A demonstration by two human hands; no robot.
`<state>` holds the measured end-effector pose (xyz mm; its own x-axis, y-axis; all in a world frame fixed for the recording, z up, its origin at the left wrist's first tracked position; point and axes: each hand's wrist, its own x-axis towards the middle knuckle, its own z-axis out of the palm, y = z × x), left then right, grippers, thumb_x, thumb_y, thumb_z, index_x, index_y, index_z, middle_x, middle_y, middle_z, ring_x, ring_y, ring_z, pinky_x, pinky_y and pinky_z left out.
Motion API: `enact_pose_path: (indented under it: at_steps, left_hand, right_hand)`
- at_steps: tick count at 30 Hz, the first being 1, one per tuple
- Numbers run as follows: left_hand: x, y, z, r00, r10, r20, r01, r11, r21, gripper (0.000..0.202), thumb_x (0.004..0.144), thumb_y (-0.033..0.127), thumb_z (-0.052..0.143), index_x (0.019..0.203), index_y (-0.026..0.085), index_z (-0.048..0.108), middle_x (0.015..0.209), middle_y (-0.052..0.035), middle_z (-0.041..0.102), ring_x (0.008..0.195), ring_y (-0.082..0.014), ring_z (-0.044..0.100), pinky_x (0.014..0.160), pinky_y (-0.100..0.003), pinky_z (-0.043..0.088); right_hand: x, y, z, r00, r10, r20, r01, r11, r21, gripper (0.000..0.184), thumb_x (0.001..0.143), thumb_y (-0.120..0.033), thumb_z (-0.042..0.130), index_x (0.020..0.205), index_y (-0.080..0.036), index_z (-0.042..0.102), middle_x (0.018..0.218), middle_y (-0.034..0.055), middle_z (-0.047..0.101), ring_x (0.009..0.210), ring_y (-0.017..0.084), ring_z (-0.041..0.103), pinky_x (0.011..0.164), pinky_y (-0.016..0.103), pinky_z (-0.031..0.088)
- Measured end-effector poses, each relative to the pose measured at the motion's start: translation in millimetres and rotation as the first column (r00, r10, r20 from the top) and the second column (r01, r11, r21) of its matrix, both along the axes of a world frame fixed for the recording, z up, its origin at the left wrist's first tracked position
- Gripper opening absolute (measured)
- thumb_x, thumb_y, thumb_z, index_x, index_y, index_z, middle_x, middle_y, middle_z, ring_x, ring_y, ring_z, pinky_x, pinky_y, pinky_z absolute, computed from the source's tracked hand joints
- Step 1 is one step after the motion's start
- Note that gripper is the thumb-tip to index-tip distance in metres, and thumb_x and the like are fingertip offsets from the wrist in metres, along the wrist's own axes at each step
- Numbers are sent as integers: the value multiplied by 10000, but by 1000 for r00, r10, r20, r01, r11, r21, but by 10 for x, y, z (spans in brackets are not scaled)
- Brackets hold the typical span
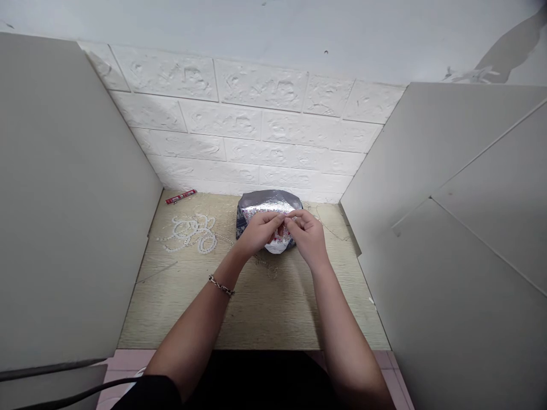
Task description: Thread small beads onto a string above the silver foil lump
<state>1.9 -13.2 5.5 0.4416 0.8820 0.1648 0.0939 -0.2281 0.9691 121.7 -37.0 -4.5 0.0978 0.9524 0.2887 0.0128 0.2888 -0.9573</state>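
Note:
Over a silver foil-lined pouch point(269, 198) of small colourful beads point(255, 213), my two hands meet fingertip to fingertip. My left hand point(260, 230) is closed in a pinch, and whatever sits between its fingers is too small to name. Close against it, my right hand point(306, 233) pinches too, thumb against forefinger, its content likewise unclear. A thin clear beaded strand point(271, 270) lies on the table below my left hand. Strings of white beads point(192, 232) lie coiled to the left of the pouch.
A red strip-shaped packet point(181, 197) lies at the back left of the wooden table point(265, 319). Grey panels point(77, 199) wall in both sides, and a white brick-pattern wall point(256, 122) stands behind. A thin wire-like strand point(333, 230) lies right of the pouch.

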Motion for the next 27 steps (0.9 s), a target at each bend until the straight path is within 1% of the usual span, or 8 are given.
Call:
enact_pose_path:
  at_steps: [5,11,14,17,19,23,25,27]
  left_hand:
    - [3,25,-12,997,30,-74,-34,998,-53,371,739,448,389,569,128,466,490,27,418,372,-44,337,368,-188,247]
    - [-8,42,-28,984,98,-148,-103,994,-31,365,726,438,402,547,129,481,479,20,437,383,-53,369,384,-191,279]
    - [-3,43,-29,984,101,-146,-112,991,-72,354,724,415,406,533,127,481,480,17,448,378,-51,372,379,-192,280]
    - [-2,34,-17,992,94,-83,-104,986,-127,308,716,390,429,560,129,480,493,22,450,368,-42,363,362,-185,259]
    - [-10,24,0,998,55,-6,-55,986,-158,280,717,384,439,594,134,472,514,28,449,358,-30,342,348,-178,229]
    - [-53,-10,57,986,-87,141,113,975,-192,267,729,376,447,629,129,464,535,28,446,348,-10,293,341,-173,189]
    - [-81,-32,87,969,-157,193,197,957,-214,263,732,367,448,628,126,459,523,24,445,357,-15,320,354,-175,205]
    - [-106,-50,105,953,-209,220,261,934,-244,259,730,369,453,629,130,453,516,17,451,382,-33,374,367,-178,223]
  right_hand:
    - [11,-12,-21,979,-86,188,80,996,38,137,677,-299,492,724,-182,544,419,-78,329,403,55,302,421,188,267]
    - [14,-14,-38,903,-229,363,193,972,133,168,669,-334,498,676,-194,591,427,-66,276,419,64,266,440,205,255]
    - [3,-19,-28,888,-247,387,194,966,171,168,674,-331,489,661,-201,595,417,-61,284,415,69,267,441,211,248]
    - [-10,-44,-9,904,-227,361,177,970,166,146,676,-313,490,651,-206,586,406,-60,302,409,72,271,436,213,247]
    - [-16,-67,2,922,-187,339,148,979,137,135,682,-305,489,663,-205,578,407,-59,334,406,72,285,438,214,259]
    - [-20,-72,62,968,-123,218,110,991,69,149,697,-325,486,725,-198,560,457,-51,409,410,66,323,430,210,284]
    - [-25,-42,163,980,-138,145,127,989,79,154,691,-332,497,716,-192,555,461,-52,388,400,56,302,400,202,260]
    - [-33,-3,339,981,-153,116,137,982,133,147,685,-326,511,700,-187,557,445,-59,327,388,42,262,375,191,219]
